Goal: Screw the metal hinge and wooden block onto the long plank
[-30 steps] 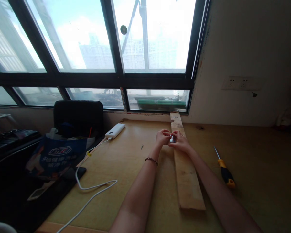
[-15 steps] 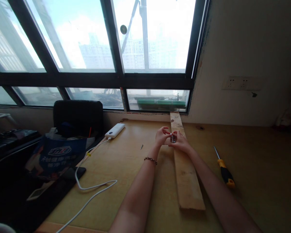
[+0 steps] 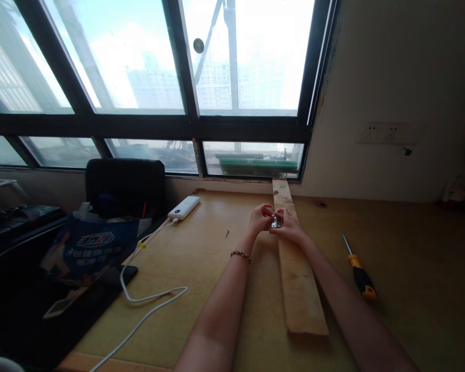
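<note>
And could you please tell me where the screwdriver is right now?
In the head view, the screwdriver lies on the table, right of the wooden plank and the right forearm.

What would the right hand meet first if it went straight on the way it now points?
Beyond the small metal piece it holds, the right hand would probably meet the left hand first; this single view leaves any depth gap between them unclear.

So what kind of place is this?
Probably a room used as a workspace: a screwdriver and a wooden plank lie on a table by a big window.
</note>
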Tool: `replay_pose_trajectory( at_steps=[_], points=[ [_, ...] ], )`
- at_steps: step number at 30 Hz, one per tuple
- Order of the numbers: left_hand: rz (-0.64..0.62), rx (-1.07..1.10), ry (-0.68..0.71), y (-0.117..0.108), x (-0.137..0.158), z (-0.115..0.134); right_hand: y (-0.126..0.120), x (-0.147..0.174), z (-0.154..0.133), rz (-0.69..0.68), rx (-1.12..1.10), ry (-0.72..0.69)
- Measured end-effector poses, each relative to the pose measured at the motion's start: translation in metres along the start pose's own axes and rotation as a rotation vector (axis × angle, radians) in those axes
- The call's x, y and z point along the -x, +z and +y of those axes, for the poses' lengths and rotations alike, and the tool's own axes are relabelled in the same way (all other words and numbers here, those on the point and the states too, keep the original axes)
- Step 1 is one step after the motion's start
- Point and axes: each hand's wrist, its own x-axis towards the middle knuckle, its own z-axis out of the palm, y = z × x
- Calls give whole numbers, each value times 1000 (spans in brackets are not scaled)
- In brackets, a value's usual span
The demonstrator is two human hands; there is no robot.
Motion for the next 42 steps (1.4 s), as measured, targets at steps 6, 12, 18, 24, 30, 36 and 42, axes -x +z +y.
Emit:
replay_pose_trajectory(
  at_steps=[6,12,18,24,30,36,42],
  points=[
    [11,55,36,-1,-3,4,0,-2,1,-11,22,16],
    [11,-127,30,-4,-1,6,1,-1,2,-11,27,4],
    [95,-63,95,-7,-2,25,-1,-1,-1,-30,43,-2],
    [183,-80,-135,-72,-6,53,-2,-1,-2,-32,42,-4],
    [101,-453,-616,-133,14,36,-2,0,-2,-24,39,-10],
    [54,-572,-717,-126,17,27,-1,0,-2,-20,51,-4],
    [38,-695,-768,-110,12,30,-1,0,-1,-16,54,1]
  ],
)
